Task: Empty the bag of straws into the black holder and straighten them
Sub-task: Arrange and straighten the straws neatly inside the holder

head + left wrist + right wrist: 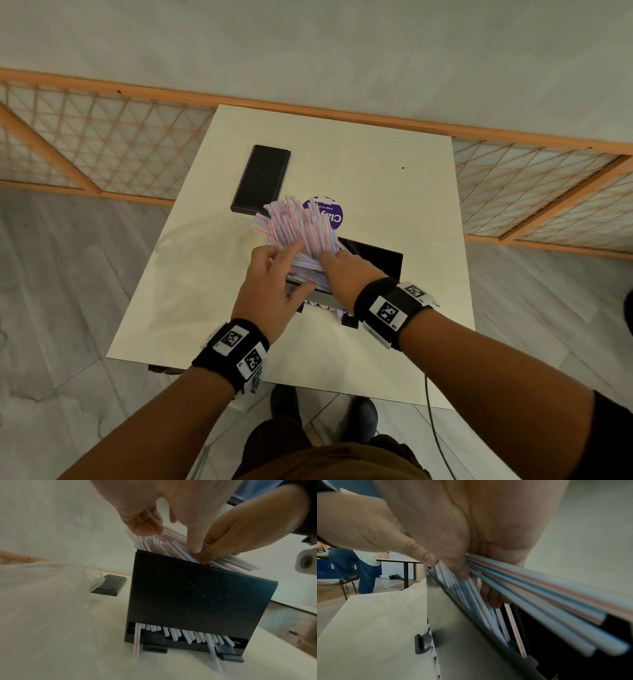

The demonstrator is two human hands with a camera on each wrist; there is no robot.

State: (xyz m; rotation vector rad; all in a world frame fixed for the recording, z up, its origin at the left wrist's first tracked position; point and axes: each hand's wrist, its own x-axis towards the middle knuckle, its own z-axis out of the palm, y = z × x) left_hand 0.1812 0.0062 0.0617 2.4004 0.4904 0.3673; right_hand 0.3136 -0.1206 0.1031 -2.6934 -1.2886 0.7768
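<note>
Straws (301,226), striped red and blue on white, stand as a splayed, leaning bundle in the open top of the black holder (188,595) on the white table (394,192), with some ends poking out of the slot at its base. Left hand (270,291) has fingers and thumb curled round the bundle's left side; right hand (346,270) grips the right side, fingers closed among the straws. Clear bag (42,591) lies left of the holder, and a black lid (262,180) rests flat behind.
</note>
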